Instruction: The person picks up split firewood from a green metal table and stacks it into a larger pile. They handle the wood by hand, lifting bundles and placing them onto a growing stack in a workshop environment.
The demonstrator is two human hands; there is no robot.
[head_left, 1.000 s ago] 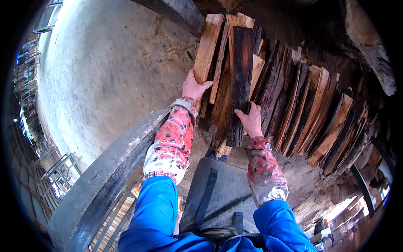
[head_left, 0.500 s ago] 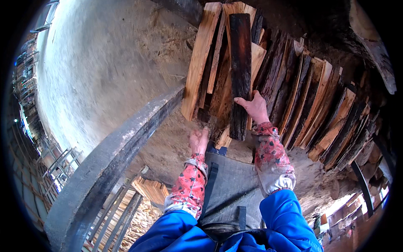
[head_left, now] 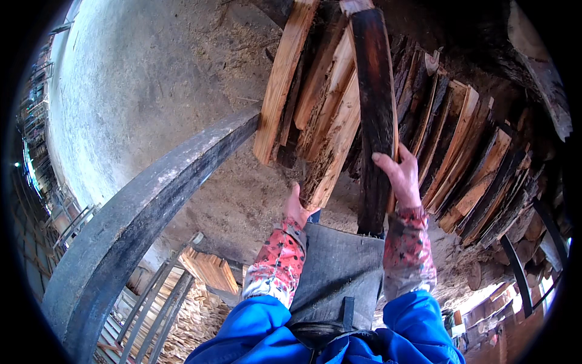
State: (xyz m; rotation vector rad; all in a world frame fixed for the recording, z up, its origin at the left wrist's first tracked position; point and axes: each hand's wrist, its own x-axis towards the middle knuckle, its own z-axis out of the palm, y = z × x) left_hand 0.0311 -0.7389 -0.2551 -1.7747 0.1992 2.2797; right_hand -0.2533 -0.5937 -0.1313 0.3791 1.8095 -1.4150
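Note:
My right hand (head_left: 401, 176) is closed on the lower part of a long, dark, bark-faced slab of wood (head_left: 374, 109), thumb across its dark face and fingers at its right edge. The slab's right edge shows pale wood. At the near end of a rough, pale split piece of wood (head_left: 332, 151) is my left hand (head_left: 296, 205), its thumb up along the left side and its fingers partly hidden beneath. More split pieces lie just left of it, among them a pale board (head_left: 284, 85). Both forearms wear red patterned sleeve covers.
A row of upright split wood pieces (head_left: 464, 145) leans along the right. On the left, a thick grey curved beam (head_left: 157, 182) runs beside the concrete floor (head_left: 151, 79). A barred metal rack (head_left: 163, 303) with stacked pale wood stands at the lower left.
The dark slab has moved right and toward me with my right hand, away from the pale pieces. My left hand has come to the near end of the rough pale piece.

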